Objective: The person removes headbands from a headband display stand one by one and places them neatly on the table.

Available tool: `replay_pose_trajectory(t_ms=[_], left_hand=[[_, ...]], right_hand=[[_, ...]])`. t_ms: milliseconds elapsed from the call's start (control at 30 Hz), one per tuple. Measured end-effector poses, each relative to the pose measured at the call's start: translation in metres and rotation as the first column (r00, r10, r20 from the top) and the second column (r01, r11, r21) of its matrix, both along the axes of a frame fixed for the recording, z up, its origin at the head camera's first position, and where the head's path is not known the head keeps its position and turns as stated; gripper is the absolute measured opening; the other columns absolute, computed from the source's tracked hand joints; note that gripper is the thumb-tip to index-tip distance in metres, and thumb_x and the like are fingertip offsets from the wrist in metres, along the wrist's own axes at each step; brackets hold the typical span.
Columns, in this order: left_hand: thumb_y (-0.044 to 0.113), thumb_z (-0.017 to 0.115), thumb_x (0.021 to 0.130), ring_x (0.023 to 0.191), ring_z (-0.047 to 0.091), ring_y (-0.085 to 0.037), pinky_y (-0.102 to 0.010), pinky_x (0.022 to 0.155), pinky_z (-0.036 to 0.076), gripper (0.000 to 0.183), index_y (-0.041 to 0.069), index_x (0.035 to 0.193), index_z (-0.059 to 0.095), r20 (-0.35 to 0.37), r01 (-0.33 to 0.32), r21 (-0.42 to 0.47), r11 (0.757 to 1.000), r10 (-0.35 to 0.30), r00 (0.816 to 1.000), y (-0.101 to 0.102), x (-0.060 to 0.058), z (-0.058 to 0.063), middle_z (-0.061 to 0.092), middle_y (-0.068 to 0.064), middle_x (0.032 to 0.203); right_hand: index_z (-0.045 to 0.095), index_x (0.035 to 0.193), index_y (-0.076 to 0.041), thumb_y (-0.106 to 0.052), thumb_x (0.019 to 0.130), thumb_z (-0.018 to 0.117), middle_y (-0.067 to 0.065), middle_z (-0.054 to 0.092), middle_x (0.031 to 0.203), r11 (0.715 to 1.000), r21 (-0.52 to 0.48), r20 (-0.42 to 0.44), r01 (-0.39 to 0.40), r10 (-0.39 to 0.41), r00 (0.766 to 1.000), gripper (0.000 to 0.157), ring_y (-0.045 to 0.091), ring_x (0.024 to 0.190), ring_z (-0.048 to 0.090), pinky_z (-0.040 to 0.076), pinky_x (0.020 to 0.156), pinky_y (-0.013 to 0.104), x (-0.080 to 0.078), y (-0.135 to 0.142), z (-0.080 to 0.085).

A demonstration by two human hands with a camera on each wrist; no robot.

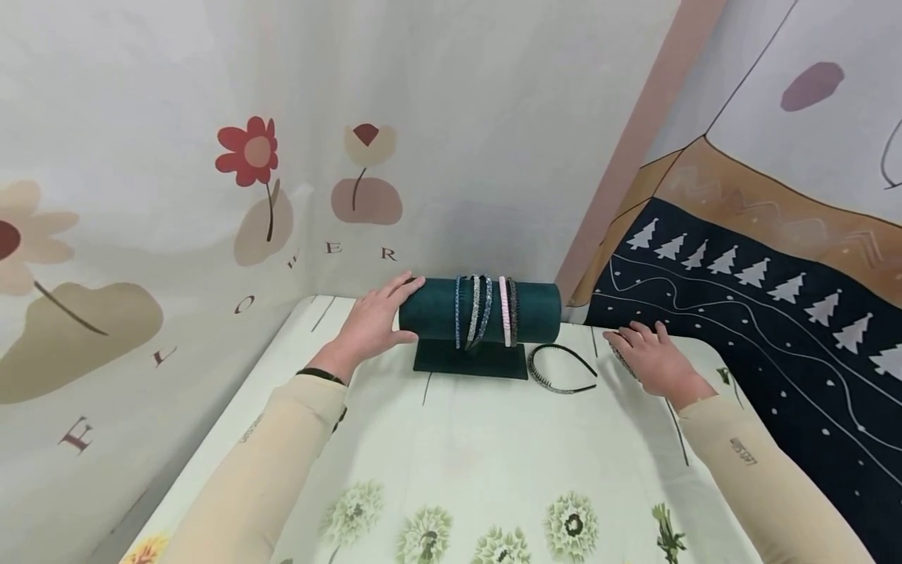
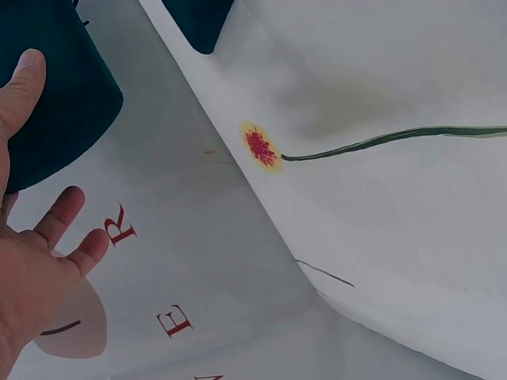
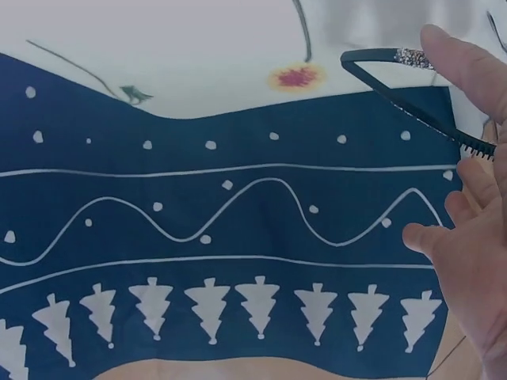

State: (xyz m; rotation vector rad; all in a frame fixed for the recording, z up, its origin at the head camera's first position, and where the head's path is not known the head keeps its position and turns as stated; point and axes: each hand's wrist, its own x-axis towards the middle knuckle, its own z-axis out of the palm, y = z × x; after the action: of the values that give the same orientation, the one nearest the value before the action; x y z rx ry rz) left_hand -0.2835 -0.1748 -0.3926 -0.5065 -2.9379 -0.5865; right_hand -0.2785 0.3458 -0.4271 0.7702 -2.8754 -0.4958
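Headband, black, curved, glitter-studded (image 3: 408,108), is held by the right hand (image 1: 651,362), right of the green velvety cylinder stand (image 1: 430,309) the left hand (image 1: 373,317) grips; likely light, springy, best pinched at its sides.

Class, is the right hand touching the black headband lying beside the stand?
Apart: the head view shows tablecloth between the right hand and the black headband.
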Motion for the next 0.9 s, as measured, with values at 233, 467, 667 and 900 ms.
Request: replay_pose_trajectory(t_ms=[233, 467, 667, 900], left_hand=[[0.033, 0.087, 0.091, 0.157, 0.036, -0.050, -0.075, 0.125, 0.030, 0.104, 0.032, 0.172, 0.022, -0.002, -0.012, -0.010, 1.000, 0.012, 1.000, -0.001, 0.003, 0.001, 0.016, -0.004, 0.182], [0.033, 0.087, 0.091, 0.156, 0.036, -0.049, -0.074, 0.126, 0.030, 0.104, 0.033, 0.172, 0.022, 0.002, -0.013, -0.006, 1.000, 0.013, 1.000, 0.000, 0.003, 0.001, 0.016, -0.003, 0.182], [0.032, 0.087, 0.091, 0.155, 0.038, -0.049, -0.074, 0.124, 0.031, 0.104, 0.033, 0.172, 0.022, 0.002, -0.012, -0.014, 1.000, 0.012, 1.000, 0.001, 0.003, 0.001, 0.016, -0.004, 0.182], [0.032, 0.087, 0.091, 0.154, 0.040, -0.049, -0.074, 0.124, 0.031, 0.104, 0.033, 0.172, 0.022, 0.004, -0.007, -0.010, 1.000, 0.007, 1.000, 0.001, 0.002, 0.001, 0.016, -0.003, 0.182]], right_hand=[[0.054, 0.150, -0.007, 0.009, 0.095, 0.070, 0.023, 0.062, 0.142, 1.000, 0.012, -0.032, -0.014, 0.014, 0.999, 0.059, 0.049, 0.141, 0.051, 0.040, 0.115, 0.078, 0.004, 0.004, -0.012], [0.055, 0.147, -0.008, 0.013, 0.100, 0.059, 0.021, 0.064, 0.140, 1.000, 0.016, -0.038, 0.006, -0.005, 0.999, 0.052, 0.047, 0.139, 0.054, 0.041, 0.114, 0.077, 0.009, 0.005, -0.023], [0.053, 0.149, -0.011, 0.011, 0.100, 0.060, 0.021, 0.063, 0.143, 0.997, 0.074, -0.016, 0.010, -0.009, 1.000, 0.054, 0.046, 0.142, 0.053, 0.040, 0.115, 0.076, 0.009, 0.002, -0.033], [0.054, 0.144, -0.014, 0.006, 0.101, 0.062, 0.020, 0.065, 0.141, 0.995, 0.104, -0.038, -0.009, 0.013, 0.999, 0.048, 0.045, 0.139, 0.056, 0.044, 0.113, 0.072, 0.012, 0.002, -0.040]])
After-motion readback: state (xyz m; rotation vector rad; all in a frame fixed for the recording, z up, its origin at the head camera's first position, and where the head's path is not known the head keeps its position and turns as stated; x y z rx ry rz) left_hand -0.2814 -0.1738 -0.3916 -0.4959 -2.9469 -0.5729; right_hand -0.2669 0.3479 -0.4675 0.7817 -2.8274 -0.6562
